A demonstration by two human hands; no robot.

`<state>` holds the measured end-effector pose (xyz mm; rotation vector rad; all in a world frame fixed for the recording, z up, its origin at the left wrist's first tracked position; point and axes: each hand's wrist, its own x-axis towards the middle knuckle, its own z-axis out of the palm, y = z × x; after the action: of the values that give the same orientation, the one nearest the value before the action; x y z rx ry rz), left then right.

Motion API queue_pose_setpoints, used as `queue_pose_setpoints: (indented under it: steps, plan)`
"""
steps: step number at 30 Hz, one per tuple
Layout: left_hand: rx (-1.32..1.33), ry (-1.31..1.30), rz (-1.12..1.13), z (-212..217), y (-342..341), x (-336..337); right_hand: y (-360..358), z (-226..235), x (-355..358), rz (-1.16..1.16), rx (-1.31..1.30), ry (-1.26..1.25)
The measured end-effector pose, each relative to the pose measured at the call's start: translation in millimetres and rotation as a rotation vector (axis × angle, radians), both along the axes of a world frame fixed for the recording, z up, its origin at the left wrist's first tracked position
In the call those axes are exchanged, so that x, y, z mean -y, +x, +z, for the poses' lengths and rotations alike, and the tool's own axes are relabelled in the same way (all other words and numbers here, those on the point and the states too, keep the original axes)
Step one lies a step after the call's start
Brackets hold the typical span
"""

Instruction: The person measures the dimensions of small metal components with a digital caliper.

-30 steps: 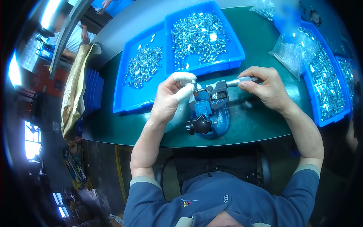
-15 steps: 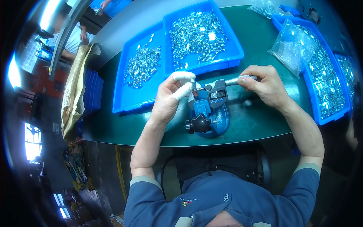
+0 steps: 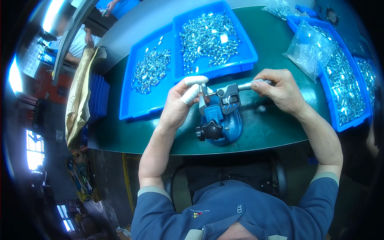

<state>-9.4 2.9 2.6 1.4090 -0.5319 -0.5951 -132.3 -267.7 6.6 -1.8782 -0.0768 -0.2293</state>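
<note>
A digital micrometer (image 3: 229,96) sits clamped in a blue stand (image 3: 233,129) with a black knob (image 3: 212,130). My left hand (image 3: 177,105) wears white finger covers on thumb and forefinger. Those two fingers pinch a small shiny metal cylinder (image 3: 204,89) at the micrometer's jaws; its lower part is hard to make out. On the other side, my right hand (image 3: 283,92) closes thumb and fingers round the micrometer's thimble end (image 3: 261,82).
Two blue trays with small metal cylinders stand behind: a sparser left tray (image 3: 125,100) and a fuller middle tray (image 3: 236,68). At right, another blue tray (image 3: 334,116) holds more, with a clear plastic bag (image 3: 310,50) over it. Brown paper (image 3: 78,100) stands at the left edge.
My left thumb and fingers have shifted very slightly at the jaws. My right hand stays on the thimble end, almost unmoved.
</note>
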Motion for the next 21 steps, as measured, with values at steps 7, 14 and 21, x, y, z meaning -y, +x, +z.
queue_pose_setpoints:
  steps: [7, 14, 21]
  plan:
    - [0.011, 0.029, -0.006, 1.7, -0.6, 0.5, 0.3, -1.6, 0.8, 0.01, -0.003, -0.007]
    - [0.003, 0.015, 0.005, 0.9, 1.1, 1.6, -2.7, 1.4, -0.7, -0.009, 0.03, -0.04]
    - [-0.003, -0.015, 0.017, -3.5, 2.6, 1.9, -2.7, 1.0, -0.2, -0.015, 0.03, -0.045]
